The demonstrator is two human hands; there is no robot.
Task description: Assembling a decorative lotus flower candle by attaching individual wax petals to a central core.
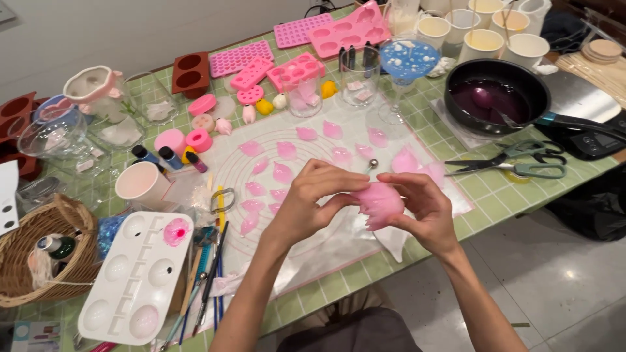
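Above mat's (339,244) near edge — pink flower (380,203), both hands (313,202) (420,202).

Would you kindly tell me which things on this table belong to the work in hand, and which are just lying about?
In use:
- pink flower piece, held by left hand and right hand
- loose pink petals on the clear mat

Lying about:
- scissors
- black pan
- pink moulds
- wicker basket
- white tray
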